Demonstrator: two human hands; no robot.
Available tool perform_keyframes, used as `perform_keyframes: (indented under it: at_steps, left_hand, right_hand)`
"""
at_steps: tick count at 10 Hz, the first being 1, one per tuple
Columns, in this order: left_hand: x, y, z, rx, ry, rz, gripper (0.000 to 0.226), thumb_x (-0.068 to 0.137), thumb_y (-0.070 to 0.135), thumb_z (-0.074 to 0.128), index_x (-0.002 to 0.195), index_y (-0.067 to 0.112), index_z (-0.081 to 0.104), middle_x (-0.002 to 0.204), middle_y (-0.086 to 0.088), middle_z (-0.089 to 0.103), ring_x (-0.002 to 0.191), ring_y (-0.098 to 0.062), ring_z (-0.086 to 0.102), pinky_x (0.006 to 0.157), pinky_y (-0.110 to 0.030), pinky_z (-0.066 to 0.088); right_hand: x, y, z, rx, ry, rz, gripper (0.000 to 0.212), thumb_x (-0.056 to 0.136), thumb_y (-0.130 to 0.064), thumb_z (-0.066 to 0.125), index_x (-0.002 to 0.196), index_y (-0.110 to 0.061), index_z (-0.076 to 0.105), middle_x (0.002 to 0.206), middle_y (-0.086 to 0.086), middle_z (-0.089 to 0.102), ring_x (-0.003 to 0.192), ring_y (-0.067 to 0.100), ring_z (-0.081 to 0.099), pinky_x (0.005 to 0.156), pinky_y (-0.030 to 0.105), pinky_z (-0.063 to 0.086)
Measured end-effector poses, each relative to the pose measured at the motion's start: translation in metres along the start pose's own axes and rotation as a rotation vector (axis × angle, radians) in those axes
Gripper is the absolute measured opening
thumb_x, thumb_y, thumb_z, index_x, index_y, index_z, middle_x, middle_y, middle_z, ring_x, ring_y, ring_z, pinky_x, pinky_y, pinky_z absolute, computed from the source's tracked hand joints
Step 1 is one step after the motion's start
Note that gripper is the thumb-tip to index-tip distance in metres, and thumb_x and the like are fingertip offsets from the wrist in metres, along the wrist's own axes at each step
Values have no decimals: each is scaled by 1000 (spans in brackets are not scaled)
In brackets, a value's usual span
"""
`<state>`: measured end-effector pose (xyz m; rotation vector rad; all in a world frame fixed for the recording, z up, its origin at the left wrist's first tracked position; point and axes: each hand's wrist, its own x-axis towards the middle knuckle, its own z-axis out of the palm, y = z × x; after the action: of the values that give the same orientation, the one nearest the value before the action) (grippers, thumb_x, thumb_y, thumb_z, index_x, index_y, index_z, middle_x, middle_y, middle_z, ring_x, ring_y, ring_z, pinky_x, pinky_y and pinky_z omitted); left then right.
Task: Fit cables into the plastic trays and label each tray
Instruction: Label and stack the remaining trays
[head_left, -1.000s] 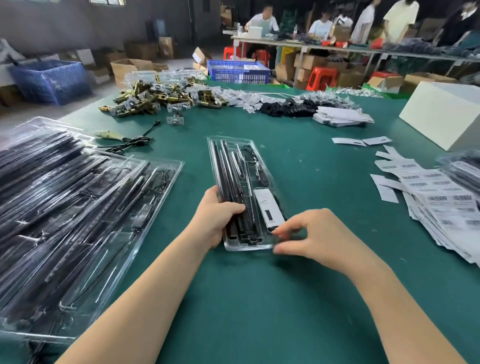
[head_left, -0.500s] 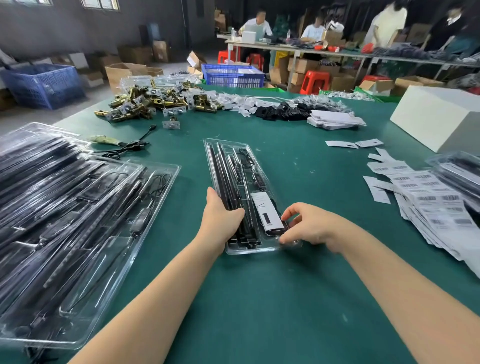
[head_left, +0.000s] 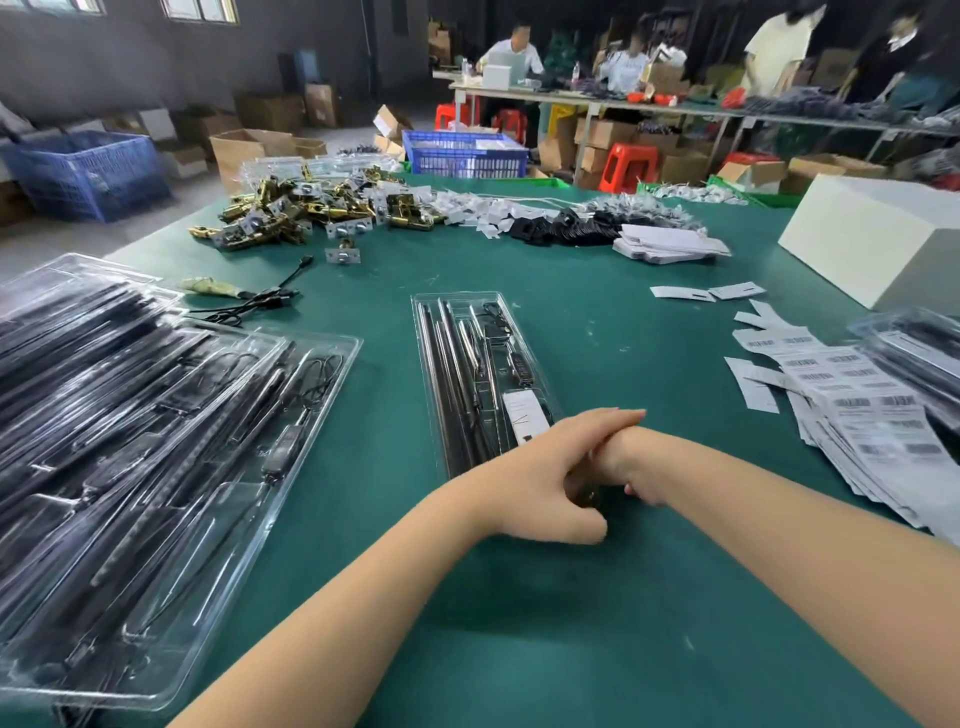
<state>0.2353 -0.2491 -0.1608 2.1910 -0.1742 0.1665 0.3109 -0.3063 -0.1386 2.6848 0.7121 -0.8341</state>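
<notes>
Clear plastic tray (head_left: 470, 374), cables and white label (head_left: 525, 415) inside, lies at table centre. My left hand (head_left: 540, 467) has slid flat, fingers straight, across its six o'clock end, over my right hand (head_left: 631, 470), grip hidden. Pressing it closed, I judge.

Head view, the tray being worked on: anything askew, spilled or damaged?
Nothing looks damaged or spilled. The clear tray lies flat on the green table, cables seated in its channels, white label on it. Both hands, left hand over right hand, cover its near end, so that end is unseen.
</notes>
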Motion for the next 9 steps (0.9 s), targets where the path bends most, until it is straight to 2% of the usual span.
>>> perform_keyframes:
  at_steps: [1, 2, 3, 4, 5, 6, 7, 8, 9]
  left_hand:
    - [9, 4, 14, 38, 115, 8, 79, 67, 11, 79, 136, 29, 44, 133, 9, 48, 125, -1, 39, 103, -18, 35]
    - [16, 5, 31, 25, 288, -5, 58, 65, 18, 85, 115, 21, 55, 113, 5, 58, 108, -7, 49, 94, -27, 43]
    - [18, 1, 32, -10, 304, -21, 52, 66, 15, 85, 109, 18, 56, 106, 4, 60, 103, -10, 51, 90, -29, 44]
    - [18, 1, 32, -13, 300, -27, 51, 65, 11, 83, 108, 17, 56, 105, 3, 60, 101, -10, 51, 89, -28, 44]
    - [17, 2, 33, -23, 308, -35, 51, 63, 9, 82, 106, 18, 56, 103, 3, 60, 99, -11, 52, 87, -28, 45]
    - [15, 5, 34, -14, 312, -42, 51, 63, 10, 82, 106, 18, 56, 103, 3, 61, 98, -11, 52, 87, -30, 46]
    - [12, 7, 41, 38, 311, 3, 50, 65, 13, 82, 107, 19, 56, 108, 4, 58, 102, -11, 53, 88, -35, 47]
    - [7, 3, 45, 159, 288, 82, 60, 68, 23, 85, 120, 21, 55, 129, 5, 53, 125, -10, 45, 102, -35, 42]
    - [-4, -5, 28, 328, 197, 101, 91, 66, 48, 83, 143, 29, 38, 154, 8, 32, 142, -5, 23, 113, -24, 26]
  right_hand:
    - [-19, -25, 23, -536, -6, 485, 60, 67, -12, 75, 109, 22, 50, 114, 36, 43, 123, 32, 40, 104, 35, 42]
    - [7, -31, 40, -640, 106, 557, 48, 48, 3, 87, 85, 20, 60, 88, 37, 46, 94, 35, 53, 81, 46, 51]
    - [17, -21, 47, -786, 196, 424, 61, 32, 23, 78, 88, 8, 63, 81, 34, 48, 70, 43, 54, 67, 51, 51]
    - [14, -24, 48, -827, 268, 353, 59, 31, 28, 70, 86, 9, 61, 77, 36, 47, 66, 46, 52, 62, 56, 50]
    - [13, -20, 50, -924, 268, 312, 60, 30, 27, 65, 86, 6, 63, 77, 31, 50, 72, 37, 52, 62, 52, 51]
    - [11, -12, 49, -636, 360, 254, 64, 35, 26, 61, 95, 4, 64, 88, 22, 52, 80, 28, 53, 63, 46, 52]
    - [15, 3, 51, -87, 355, 240, 41, 71, 9, 20, 94, 24, 51, 95, -7, 38, 84, 3, 39, 70, 6, 33]
    - [13, 37, 69, -237, 193, -44, 43, 72, 2, 43, 100, 33, 36, 104, 32, 41, 105, 25, 47, 67, 17, 41]
    - [5, 29, 34, 605, 167, -167, 57, 96, -18, 27, 146, 8, 19, 152, 24, 23, 142, 31, 28, 81, 9, 45]
